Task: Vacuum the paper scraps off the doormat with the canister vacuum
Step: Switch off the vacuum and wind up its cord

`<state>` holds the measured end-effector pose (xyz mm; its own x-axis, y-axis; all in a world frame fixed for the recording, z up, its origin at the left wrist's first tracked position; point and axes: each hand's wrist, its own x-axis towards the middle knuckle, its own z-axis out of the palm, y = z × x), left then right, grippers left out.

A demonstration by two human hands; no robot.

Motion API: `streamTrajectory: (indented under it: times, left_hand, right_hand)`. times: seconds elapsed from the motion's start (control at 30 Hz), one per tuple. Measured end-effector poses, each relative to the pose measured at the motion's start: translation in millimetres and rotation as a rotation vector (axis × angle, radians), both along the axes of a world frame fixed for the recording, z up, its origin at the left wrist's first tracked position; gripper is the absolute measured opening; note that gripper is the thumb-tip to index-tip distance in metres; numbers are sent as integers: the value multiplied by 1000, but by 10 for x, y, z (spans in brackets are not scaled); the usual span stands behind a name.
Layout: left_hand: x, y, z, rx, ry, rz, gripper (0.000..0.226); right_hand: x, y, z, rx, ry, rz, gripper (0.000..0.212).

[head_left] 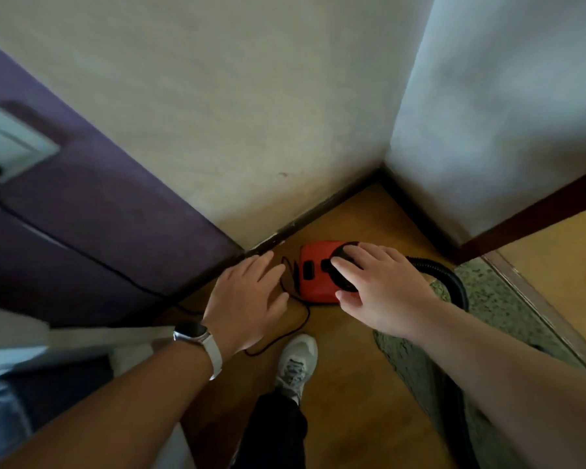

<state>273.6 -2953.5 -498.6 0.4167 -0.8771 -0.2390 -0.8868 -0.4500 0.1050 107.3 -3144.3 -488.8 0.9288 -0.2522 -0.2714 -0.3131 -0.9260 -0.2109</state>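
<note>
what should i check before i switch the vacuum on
1. Cord plugged into socket: ok, a dark plug sits at it.
2. Hose joined to vacuum: cannot tell, the right hand hides the joint.
3. Left hand free: ok, open and holding nothing.
4. Cord clear of shoe: not ok, it loops on the floor just beside it.
5. Mat close to vacuum: ok, it lies just to the right, with the hose at its edge.
</note>
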Motion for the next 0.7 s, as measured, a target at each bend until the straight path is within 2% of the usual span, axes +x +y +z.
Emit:
streamTrajectory:
  times: [0.13,0.37,0.53,0.7]
  left_hand:
    - [-108,407,482,3,3,200,57]
    - [28,1141,1238,-140,-28,593,45]
    - [462,1476,1606,-144,-25,676,47]
    - [1105,1534,1715,-230,171,874,46]
  right_hand:
    - [0,206,517,4,-54,45,55]
    - [280,719,1168,5,-70,163,62]
    - [853,1121,1421,29,-95,251,61]
    - [1450,1508,1409,20,-76,288,58]
